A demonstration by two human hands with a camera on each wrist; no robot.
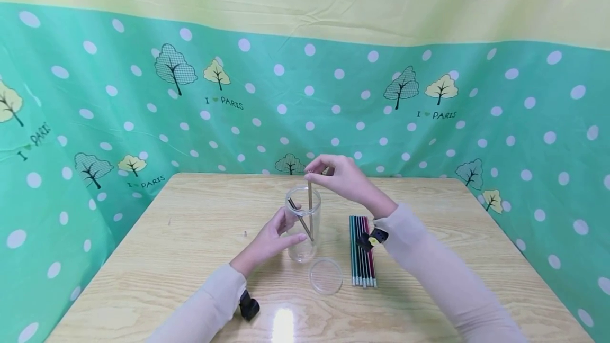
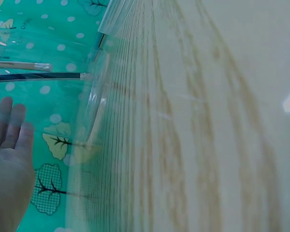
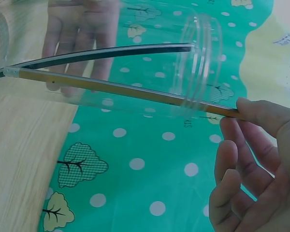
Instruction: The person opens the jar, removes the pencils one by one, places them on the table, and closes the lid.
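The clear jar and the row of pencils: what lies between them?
In the head view, a round clear lid lies between the jar's base and the near ends of the pencils.

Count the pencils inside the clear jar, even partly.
2: a dark pencil leaning inside the jar, and a gold pencil partly in, pinched at its upper end by the right hand. No others show there.

A clear, lidless jar (image 1: 302, 252) stands upright on the worktop (image 1: 190, 221), well in from its left and right edges. Inside, a dark pencil (image 3: 125, 51) leans slantwise; a gold-coloured pencil (image 3: 96, 86) points ferrule-end down, its top above the rim.
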